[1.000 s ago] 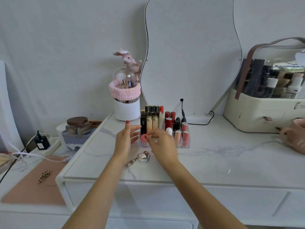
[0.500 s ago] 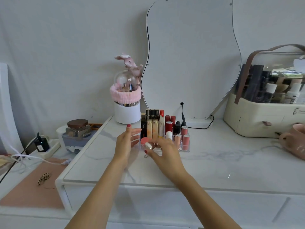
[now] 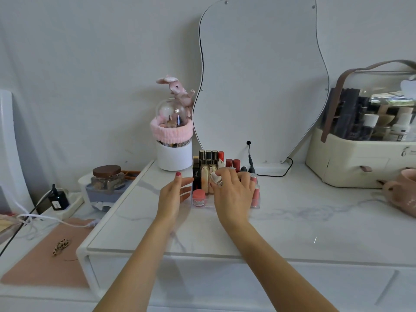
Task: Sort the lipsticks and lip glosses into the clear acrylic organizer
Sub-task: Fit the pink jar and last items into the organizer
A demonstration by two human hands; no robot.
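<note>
— What's the right hand doing now?

— Pinching a small pale heart-shaped lipstick between thumb and fingers, over the middle of the clear acrylic organizer. A second ago that piece lay on the tabletop in front of the organizer; now it is lifted, so only the drop into a slot is left, I'd say.

— Which way does it point?

— Hard to tell. The rounded face looks toward us, and its long axis seems roughly upright, tilted a little.

— And the left hand?

— Fingers spread, empty, at the organizer's left side, near the black tube and the pink-capped pot. Steadying it, probably.
</note>
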